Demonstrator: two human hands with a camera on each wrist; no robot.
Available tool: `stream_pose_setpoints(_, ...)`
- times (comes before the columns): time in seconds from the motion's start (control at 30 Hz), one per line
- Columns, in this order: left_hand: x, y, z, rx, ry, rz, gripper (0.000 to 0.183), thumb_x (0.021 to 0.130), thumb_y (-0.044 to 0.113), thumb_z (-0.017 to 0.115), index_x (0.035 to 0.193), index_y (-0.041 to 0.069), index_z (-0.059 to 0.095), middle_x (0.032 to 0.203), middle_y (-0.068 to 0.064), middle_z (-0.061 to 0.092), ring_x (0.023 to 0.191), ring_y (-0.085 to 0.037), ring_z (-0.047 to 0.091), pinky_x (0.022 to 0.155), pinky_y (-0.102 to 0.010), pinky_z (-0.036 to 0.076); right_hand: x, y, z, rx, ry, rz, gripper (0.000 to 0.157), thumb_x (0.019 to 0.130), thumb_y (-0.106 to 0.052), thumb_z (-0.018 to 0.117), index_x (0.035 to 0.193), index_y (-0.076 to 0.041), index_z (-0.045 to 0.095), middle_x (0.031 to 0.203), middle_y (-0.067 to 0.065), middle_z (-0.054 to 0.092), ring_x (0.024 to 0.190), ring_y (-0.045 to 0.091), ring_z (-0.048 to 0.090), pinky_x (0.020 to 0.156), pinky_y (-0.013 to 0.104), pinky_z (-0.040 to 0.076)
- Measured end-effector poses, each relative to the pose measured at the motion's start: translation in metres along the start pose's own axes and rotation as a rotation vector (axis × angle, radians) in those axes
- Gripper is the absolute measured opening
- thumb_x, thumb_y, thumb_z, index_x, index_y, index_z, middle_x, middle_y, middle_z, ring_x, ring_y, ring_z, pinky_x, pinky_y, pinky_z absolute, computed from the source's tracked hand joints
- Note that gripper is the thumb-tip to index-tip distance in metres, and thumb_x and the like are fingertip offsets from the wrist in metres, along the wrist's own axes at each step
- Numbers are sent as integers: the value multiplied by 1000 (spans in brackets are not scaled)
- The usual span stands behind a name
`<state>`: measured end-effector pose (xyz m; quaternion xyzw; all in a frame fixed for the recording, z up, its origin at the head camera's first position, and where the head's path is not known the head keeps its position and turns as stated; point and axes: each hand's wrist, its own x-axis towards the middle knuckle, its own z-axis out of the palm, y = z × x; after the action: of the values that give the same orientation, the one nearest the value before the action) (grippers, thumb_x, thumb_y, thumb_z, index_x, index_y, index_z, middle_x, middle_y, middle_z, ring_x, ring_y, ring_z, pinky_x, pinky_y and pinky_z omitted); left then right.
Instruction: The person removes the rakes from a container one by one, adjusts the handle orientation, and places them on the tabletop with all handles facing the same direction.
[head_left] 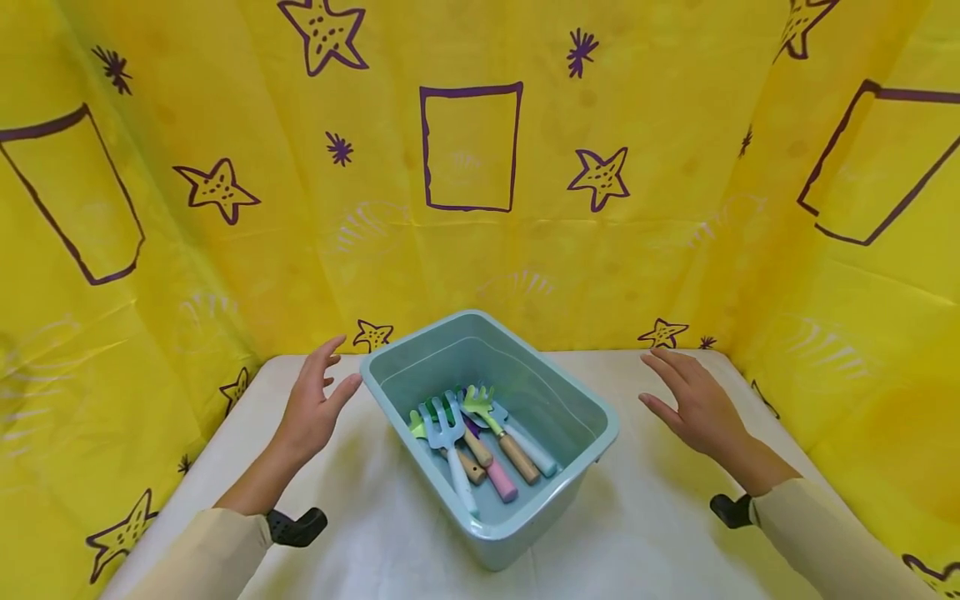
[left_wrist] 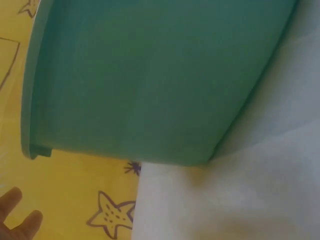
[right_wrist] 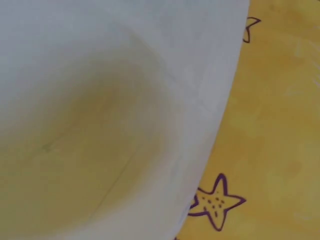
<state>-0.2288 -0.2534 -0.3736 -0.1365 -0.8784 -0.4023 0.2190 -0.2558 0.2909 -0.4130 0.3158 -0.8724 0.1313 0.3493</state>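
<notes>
A blue-green plastic tub (head_left: 525, 537) stands at an angle in the middle of the white table. Inside lie several small garden hand tools: a light blue hand fork (head_left: 444, 429) on top, a green hand rake (head_left: 491, 417) with a wooden handle, and a pink handle (head_left: 501, 482) among others partly hidden beneath. My left hand (head_left: 318, 404) hovers beside the tub's left corner, fingers relaxed and holding nothing; its fingertips (left_wrist: 31, 223) show at the lower left of the left wrist view. Off to the tub's right, my right hand (head_left: 693, 408) is raised over the table with loose fingers, also holding nothing.
The white table (head_left: 637, 533) is bordered at the back and both sides by yellow cloth (head_left: 480, 267) printed with purple stars and squares. A black wrist strap mount (head_left: 297, 527) sits on my left wrist and another (head_left: 730, 510) on my right.
</notes>
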Motion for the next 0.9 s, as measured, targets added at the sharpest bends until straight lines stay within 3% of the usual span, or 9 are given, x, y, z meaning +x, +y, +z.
stream_pose_setpoints(0.13, 4, 0, 10, -45, -18, -7, 60, 99, 26, 55, 152, 16, 28, 150, -17, 31, 130, -41, 37, 97, -61, 37, 13, -4, 5, 6, 6, 9, 66, 97, -55, 47, 137, -4, 52, 136, 17, 51, 121, 36, 47, 105, 47, 36)
stream_pose_setpoints(0.23, 5, -2, 16, -60, -33, -31, 60, 99, 27, 55, 152, 17, 27, 151, -16, 29, 130, -41, 37, 97, -61, 38, 24, -8, 7, 23, -4, 27, 60, 91, -40, 66, 136, -4, 52, 136, 17, 51, 122, 36, 47, 100, 55, 40)
stream_pose_setpoints(0.33, 7, -2, 20, -97, -49, -74, 60, 100, 28, 53, 153, 20, 25, 153, -14, 27, 132, -40, 37, 99, -60, 38, 39, -14, 7, 48, -6, 51, 62, 81, -22, 76, 136, -5, 52, 136, 17, 50, 122, 36, 46, 97, 57, 41)
stream_pose_setpoints(0.63, 14, 1, 25, -264, -79, -204, 61, 102, 33, 47, 154, 15, 21, 157, -13, 20, 134, -42, 33, 102, -66, 31, 98, -36, 3, 111, 6, 41, 60, 84, -22, 75, 136, -5, 50, 136, 17, 49, 122, 36, 44, 99, 56, 40)
stream_pose_setpoints(0.9, 17, 17, 27, -359, -87, -266, 63, 101, 24, 49, 154, 15, 17, 157, -19, 17, 131, -45, 35, 104, -67, 26, 129, -59, 5, 188, -48, 22, 60, 88, -26, 71, 140, -7, 47, 139, 17, 45, 126, 36, 42, 101, 55, 39)
